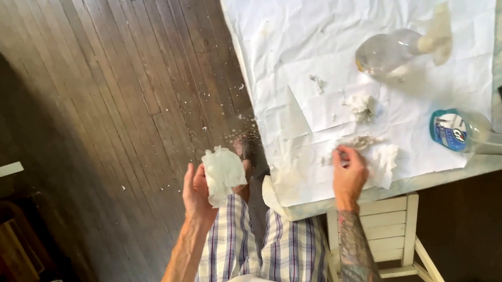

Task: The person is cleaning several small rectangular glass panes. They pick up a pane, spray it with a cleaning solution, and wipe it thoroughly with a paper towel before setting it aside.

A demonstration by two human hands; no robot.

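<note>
Left hand (pixel 197 191) grips crumpled paper towel (pixel 223 174), lower centre; right hand (pixel 349 175) pinches table scraps (pixel 362 142); crumbs likely spill onto floor (pixel 91 90).

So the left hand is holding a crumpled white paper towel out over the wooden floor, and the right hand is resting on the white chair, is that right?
Not quite. The head view shows the right hand on the paper-covered table, touching the paper scraps, not on the white chair. The left hand does hold the crumpled white paper towel over the wooden floor.
</note>
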